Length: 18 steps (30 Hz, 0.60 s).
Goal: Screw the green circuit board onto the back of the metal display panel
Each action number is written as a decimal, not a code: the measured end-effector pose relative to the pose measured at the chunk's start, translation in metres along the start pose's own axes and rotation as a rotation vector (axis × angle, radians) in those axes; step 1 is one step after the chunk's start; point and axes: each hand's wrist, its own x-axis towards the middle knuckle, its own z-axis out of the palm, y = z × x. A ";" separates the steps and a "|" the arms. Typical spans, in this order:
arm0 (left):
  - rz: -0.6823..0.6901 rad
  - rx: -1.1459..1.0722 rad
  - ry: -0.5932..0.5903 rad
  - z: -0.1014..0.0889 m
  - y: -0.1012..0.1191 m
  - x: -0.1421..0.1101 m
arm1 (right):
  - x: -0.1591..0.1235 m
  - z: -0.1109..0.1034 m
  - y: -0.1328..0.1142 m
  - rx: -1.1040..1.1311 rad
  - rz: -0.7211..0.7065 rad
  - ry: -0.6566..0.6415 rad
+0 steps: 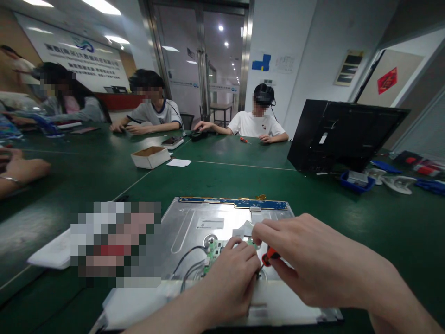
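Upon the green tabletop (225, 182), directly in front of the person, lies a flat metal-backed panel (187, 227) with a narrow blue circuit strip (222, 203) along its far edge and a white label (210, 223) on its silvery surface. A small green circuit board (212, 253) sits near the middle of the panel, partly covered by the left hand (236, 262); dark cables (187, 255) curve away from its left side. The left hand's fingers are bent down over the board; whether they grip anything cannot be told. Just beside it, the right hand (295, 255) grasps a red-and-black screwdriver (270, 255) by the handle, thumb below and fingers above. Its shaft slants down toward the panel, close to the left hand's fingers, and the tip is hard to make out.

Farther off stand an open carton (150, 157) and, just beside it, a white card (179, 163). To the right, a black monitor (342, 134) shows its back, with a blue tray (354, 185) near its base. A person in a white T-shirt (257, 123) sits across the tabletop, a small red-handled tool (243, 139) lying before them. Another person's hand (29, 169) shows at the left edge.
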 end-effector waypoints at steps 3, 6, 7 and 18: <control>-0.007 -0.032 -0.008 -0.002 0.001 0.000 | 0.001 0.003 -0.002 -0.020 0.023 -0.001; -0.028 -0.038 -0.001 -0.002 0.002 0.000 | 0.001 0.004 -0.005 -0.034 0.059 -0.001; -0.028 -0.041 0.003 -0.002 0.002 0.000 | 0.001 0.003 -0.006 -0.025 0.058 0.000; -0.028 -0.039 0.002 -0.002 0.003 0.000 | 0.003 0.002 -0.005 -0.034 0.043 -0.011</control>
